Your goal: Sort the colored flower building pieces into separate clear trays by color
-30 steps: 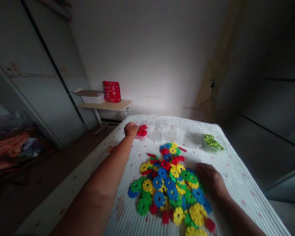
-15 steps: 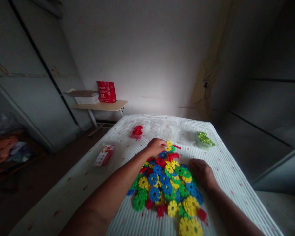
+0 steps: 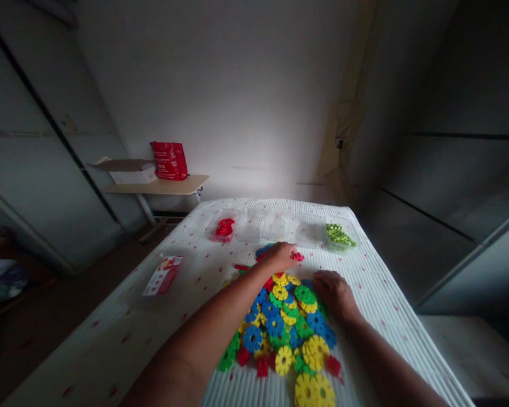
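Red piece [image 3: 297, 257] juts out from the left grip [image 3: 285, 254].

– What does your left forearm [image 3: 207, 316] hide?
– Left flank of the disc pile [image 3: 275, 317], partly. Your left hand [image 3: 281, 257] masks some of the red piece [image 3: 297, 256] at its fingertips.
– Frame edge?
– Bottom cuts your left forearm, right forearm [image 3: 385, 350] and the lowest yellow discs [image 3: 315, 390].
– Print?
– Lettering on the red bag [image 3: 169, 161]: too small for you to read.

Both hands [image 3: 282, 256] are bare, as are the rounded, tapering forearms [image 3: 212, 319], though dim light may hide finer detail.
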{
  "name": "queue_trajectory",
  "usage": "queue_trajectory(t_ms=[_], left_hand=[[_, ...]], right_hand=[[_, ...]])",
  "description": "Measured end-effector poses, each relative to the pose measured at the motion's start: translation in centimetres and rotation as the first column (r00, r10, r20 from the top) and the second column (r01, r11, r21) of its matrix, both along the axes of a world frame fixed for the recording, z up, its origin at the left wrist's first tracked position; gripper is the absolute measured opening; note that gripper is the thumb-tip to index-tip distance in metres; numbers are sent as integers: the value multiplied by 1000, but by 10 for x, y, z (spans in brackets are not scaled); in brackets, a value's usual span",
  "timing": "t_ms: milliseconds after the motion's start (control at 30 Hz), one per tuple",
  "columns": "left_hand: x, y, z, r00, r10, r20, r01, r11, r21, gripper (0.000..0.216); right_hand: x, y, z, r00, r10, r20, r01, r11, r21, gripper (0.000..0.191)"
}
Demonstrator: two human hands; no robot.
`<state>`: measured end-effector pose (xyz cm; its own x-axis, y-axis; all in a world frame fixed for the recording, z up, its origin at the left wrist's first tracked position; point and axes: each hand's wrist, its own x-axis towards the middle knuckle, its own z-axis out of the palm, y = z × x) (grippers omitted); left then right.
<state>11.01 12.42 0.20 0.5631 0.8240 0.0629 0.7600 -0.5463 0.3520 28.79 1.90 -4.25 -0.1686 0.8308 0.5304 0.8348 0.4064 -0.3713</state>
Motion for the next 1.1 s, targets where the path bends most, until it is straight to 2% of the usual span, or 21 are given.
queue_trajectory(t_ms=[133, 267, 400, 600, 733, 800, 867, 933, 967, 1033, 1100], left_hand=[[4, 6, 2, 999, -39, -18, 41, 994, 102, 22], [9, 3, 0, 995, -69, -74, 77, 991, 112, 15], [14, 1, 0, 985, -72, -154, 92, 987, 131, 20], [16, -1, 6, 984, -95, -148, 115, 985, 130, 17], [17, -10, 7, 988, -128, -86, 138, 983, 124, 14], [15, -15, 10, 986, -141, 84, 134, 987, 91, 18], [8, -16, 15, 917, -92, 388, 115, 993, -37, 24], [-10, -12, 23, 743, 72, 665, 100, 971, -217, 29], [-23, -7, 27, 652, 168, 740, 73, 957, -281, 30], [-55, 7, 33, 509, 291, 810, -66, 952, -300, 25], [-93, 26, 38, 468, 392, 792, -294, 914, -278, 19]], right_hand=[[0, 1, 0, 1000, -9, 9, 9, 1000, -1, 37], [1, 1, -2, 1000, -17, 18, 17, 1000, -6, 34], [0, 1, -3, 999, -27, 31, 28, 1000, -7, 33], [1, 3, -7, 999, -14, 50, 13, 1000, 3, 30], [2, 4, -10, 999, -14, 32, 14, 1000, 17, 29], [3, 4, -10, 1000, -12, 16, 12, 1000, 23, 29], [3, 3, -8, 1000, 1, 9, -1, 1000, 24, 29], [3, 3, -7, 1000, 16, 14, -16, 1000, 22, 30], [3, 3, -6, 1000, 23, 19, -23, 1000, 19, 31], [3, 3, -6, 999, 22, 25, -22, 1000, 16, 31], [3, 4, -6, 1000, 11, 27, -11, 1000, 11, 31]])
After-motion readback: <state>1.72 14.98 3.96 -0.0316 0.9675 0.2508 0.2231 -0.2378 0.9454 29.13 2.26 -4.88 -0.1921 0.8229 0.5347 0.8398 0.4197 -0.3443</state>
